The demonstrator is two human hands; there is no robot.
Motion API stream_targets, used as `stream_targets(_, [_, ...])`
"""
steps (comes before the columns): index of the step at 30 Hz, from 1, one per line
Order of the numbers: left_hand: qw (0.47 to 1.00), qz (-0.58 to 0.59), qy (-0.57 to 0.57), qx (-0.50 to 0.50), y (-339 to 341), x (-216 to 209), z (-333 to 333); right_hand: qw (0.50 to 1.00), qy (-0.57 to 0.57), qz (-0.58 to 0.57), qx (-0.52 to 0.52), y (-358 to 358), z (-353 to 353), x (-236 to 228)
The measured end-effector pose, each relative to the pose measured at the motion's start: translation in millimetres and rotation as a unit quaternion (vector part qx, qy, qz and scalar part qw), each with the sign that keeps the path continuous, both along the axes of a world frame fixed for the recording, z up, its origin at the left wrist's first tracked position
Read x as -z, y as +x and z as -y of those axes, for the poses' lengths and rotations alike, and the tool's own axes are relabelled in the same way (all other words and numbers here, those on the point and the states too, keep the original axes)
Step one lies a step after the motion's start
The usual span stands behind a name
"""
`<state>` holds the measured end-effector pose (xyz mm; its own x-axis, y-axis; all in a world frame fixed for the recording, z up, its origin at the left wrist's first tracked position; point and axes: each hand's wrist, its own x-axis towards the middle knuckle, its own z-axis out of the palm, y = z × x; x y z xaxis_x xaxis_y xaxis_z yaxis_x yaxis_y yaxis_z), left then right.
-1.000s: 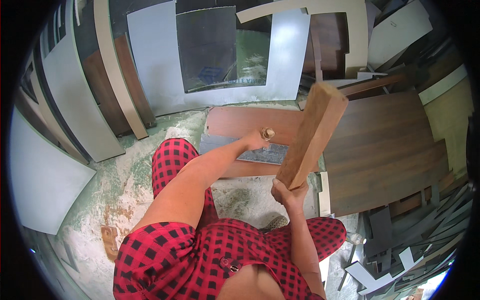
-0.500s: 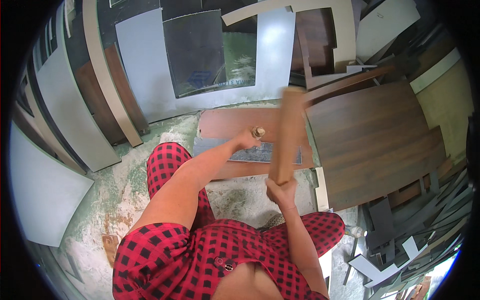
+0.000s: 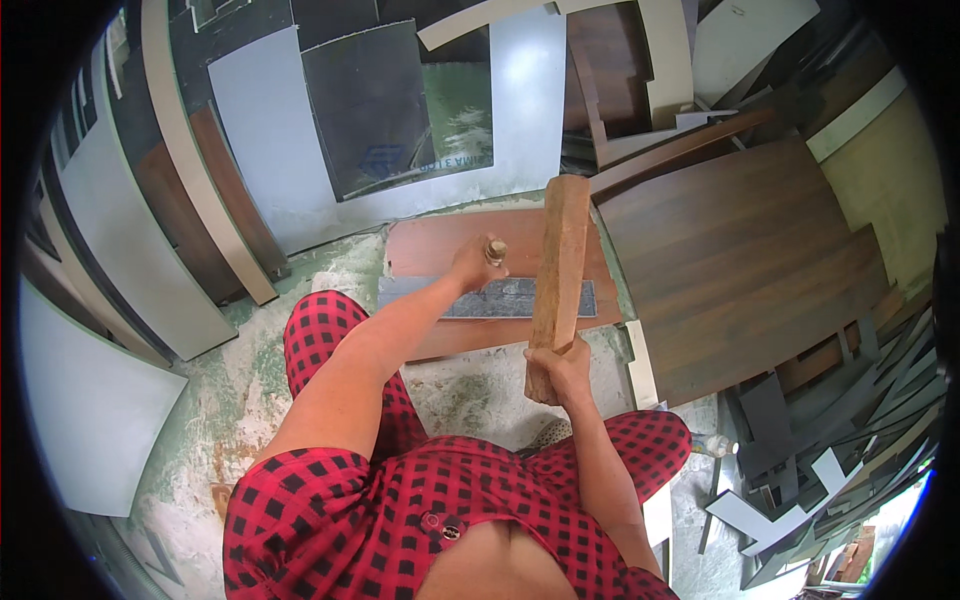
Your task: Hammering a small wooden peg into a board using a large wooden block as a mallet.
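Note:
My left hand [image 3: 470,268] is closed around a chisel [image 3: 495,249], held upright so that mostly its round handle end shows; the blade is hidden below the fist. Under it lies a narrow dark grey slab [image 3: 505,298] on a reddish-brown board [image 3: 425,240] on the floor. My right hand [image 3: 566,372] grips the lower end of a thick wooden block [image 3: 563,250]. The block points away from me, raised to the right of the chisel and apart from it, and covers part of the slab and board.
Pale panels [image 3: 262,140] and dark sheets lean along the back and left. To the right lies a large dark brown wood panel [image 3: 740,260]. Beyond my right knee are a plastic bottle [image 3: 714,445] and a heap of offcut strips [image 3: 790,480].
The wooden block was blurred by motion and is now sharp, its near end slightly lower. My left hand stays on the chisel. The whole view has shifted a little.

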<state>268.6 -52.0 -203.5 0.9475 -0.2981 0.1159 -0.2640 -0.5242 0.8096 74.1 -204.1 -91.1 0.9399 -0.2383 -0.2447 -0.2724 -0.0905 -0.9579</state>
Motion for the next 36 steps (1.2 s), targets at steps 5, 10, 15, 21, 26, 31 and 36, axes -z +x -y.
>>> stream_targets(5, [0.991, -0.069, -0.111, 0.017, 3, 5, -6, 0.998, 0.022, 0.047, 0.018, 4, -8, -20])
stream_targets(10, [0.989, -0.077, -0.110, 0.053, 12, 21, -4, 0.990, 0.121, 0.061, 0.038, 6, -13, -11])
stream_targets(15, [0.995, -0.029, -0.080, 0.054, 17, 28, -8, 0.971, -0.194, 0.012, -0.139, 7, -9, 24])
stream_targets(21, [0.970, -0.191, -0.121, 0.087, 1, -2, 2, 0.999, 0.037, 0.010, -0.033, -1, -24, -29])
stream_targets(26, [0.960, -0.207, -0.151, 0.112, 7, 15, -3, 0.989, -0.134, 0.017, -0.054, 4, -10, 16])
stream_targets(31, [0.967, -0.200, -0.137, 0.082, -3, -7, 3, 0.989, -0.109, -0.020, -0.094, -3, -6, 2])
stream_targets(36, [0.997, -0.031, -0.068, -0.012, -15, -19, -5, 0.996, -0.075, 0.019, -0.050, -1, -7, -14])
